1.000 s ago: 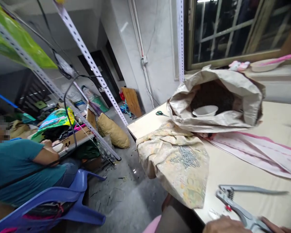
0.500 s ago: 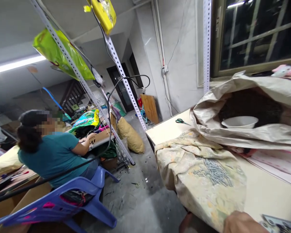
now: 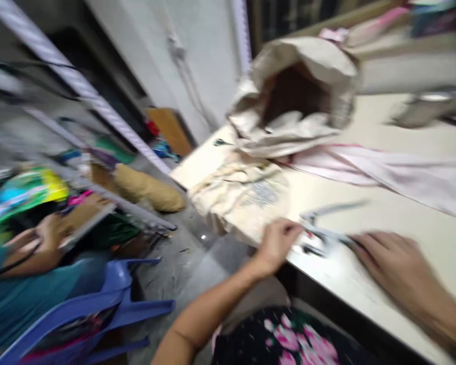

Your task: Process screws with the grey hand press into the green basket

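On the pale tabletop (image 3: 387, 197) lies a metal hand tool with two long handles (image 3: 340, 207), blurred by motion. My right hand (image 3: 397, 266) is at the end of its lower handle, fingers closed over it. My left hand (image 3: 277, 243) is pinched at the tool's head, beside a small red spot; anything between its fingertips is too blurred to make out. Just beyond my left hand, a pile of small grey metal pieces (image 3: 264, 193) rests on a crumpled patterned cloth (image 3: 228, 185) hanging over the table's edge.
Behind the cloth a wide-mouthed pale sack (image 3: 296, 139) lies open, with scissors (image 3: 222, 143) to its left. Pinkish fabric (image 3: 349, 165) stretches rightward. At left, a co-worker in a teal top (image 3: 19, 299) sits on a blue plastic chair (image 3: 114, 289).
The view has swung right and down. My hands have come into fuller view at the metal tool, which was only partly visible at the lower right edge.
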Demonstrator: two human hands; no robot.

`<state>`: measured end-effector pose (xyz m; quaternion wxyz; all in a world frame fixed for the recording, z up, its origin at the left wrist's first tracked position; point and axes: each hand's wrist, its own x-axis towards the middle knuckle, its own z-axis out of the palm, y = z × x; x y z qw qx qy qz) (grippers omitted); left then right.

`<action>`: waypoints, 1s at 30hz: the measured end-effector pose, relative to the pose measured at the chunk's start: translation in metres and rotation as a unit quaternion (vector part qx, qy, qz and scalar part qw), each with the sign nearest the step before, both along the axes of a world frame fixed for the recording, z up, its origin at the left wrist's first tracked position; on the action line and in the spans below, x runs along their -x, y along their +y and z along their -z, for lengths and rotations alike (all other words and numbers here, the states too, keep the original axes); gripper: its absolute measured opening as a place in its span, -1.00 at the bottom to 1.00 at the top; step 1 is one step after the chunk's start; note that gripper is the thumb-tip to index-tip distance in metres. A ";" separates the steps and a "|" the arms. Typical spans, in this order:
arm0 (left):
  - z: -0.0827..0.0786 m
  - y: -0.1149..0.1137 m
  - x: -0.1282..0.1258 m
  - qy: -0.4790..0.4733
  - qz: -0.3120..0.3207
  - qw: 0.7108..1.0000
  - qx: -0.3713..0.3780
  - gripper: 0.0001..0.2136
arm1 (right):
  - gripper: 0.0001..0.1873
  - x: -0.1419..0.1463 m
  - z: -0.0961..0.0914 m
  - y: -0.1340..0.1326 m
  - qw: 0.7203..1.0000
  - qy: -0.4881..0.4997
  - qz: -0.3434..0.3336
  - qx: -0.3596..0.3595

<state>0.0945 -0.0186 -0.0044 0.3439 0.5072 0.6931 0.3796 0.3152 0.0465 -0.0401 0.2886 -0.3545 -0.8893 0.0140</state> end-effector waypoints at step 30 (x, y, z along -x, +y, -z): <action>-0.005 0.036 -0.002 -0.050 0.072 0.957 0.277 -0.82 | -0.76 -0.010 -0.002 -0.001 0.991 -0.101 0.044 -0.081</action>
